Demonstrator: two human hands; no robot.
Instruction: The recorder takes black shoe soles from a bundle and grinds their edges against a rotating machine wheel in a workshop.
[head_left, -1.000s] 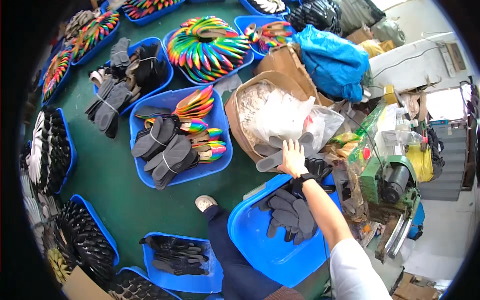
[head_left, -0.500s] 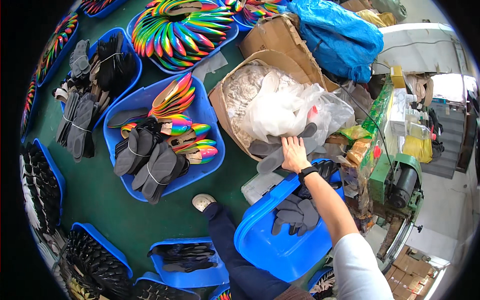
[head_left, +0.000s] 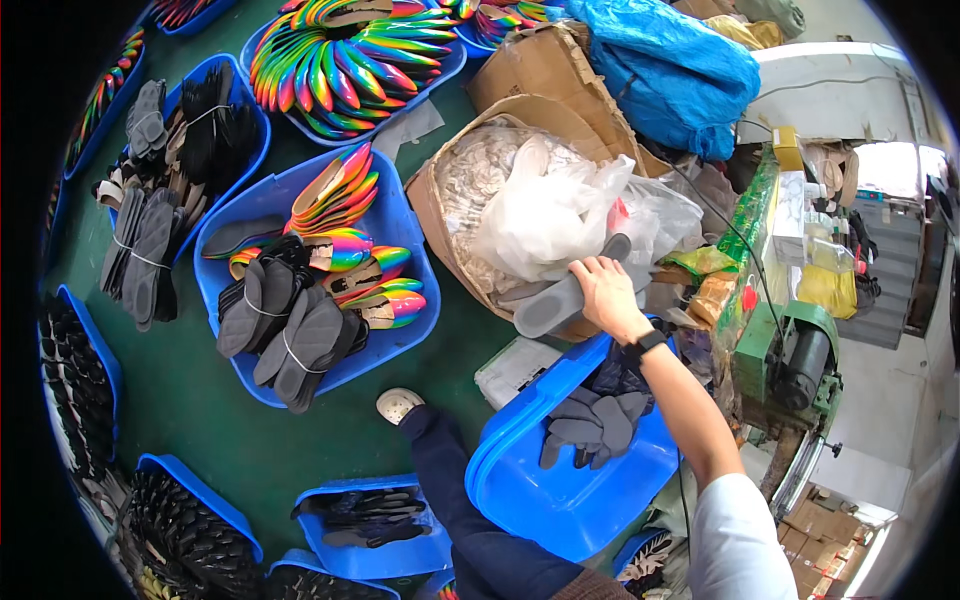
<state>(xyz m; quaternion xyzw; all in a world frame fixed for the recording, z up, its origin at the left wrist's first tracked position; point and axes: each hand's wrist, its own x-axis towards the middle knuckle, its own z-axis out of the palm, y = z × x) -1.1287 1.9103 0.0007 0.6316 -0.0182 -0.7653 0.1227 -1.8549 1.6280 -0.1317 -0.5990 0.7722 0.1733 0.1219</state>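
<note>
My right hand (head_left: pixel 610 298), with a dark watch on its wrist, reaches over the front edge of an open cardboard box (head_left: pixel 432 210). Its fingers are bent over the edge of a grey insole (head_left: pixel 552 306), gripping it near the middle; the thumb is mostly hidden. The insole lies slanted on a white plastic bag (head_left: pixel 535 225) in the box, with another dark insole partly under it. Below my forearm a tilted blue tub (head_left: pixel 560 500) holds several loose grey insoles (head_left: pixel 595 428). My left hand is out of view.
To the left, a blue tub (head_left: pixel 415 345) holds banded grey insoles (head_left: pixel 305 345) and rainbow-coloured shoe pieces (head_left: pixel 335 195). More filled tubs stand around the green floor. A blue plastic sheet (head_left: pixel 670 75) lies behind the box. At right is a green motorised machine (head_left: pixel 800 360).
My right hand has shifted right and a little nearer along the insole, baring more of its surface. The whole view has moved slightly.
</note>
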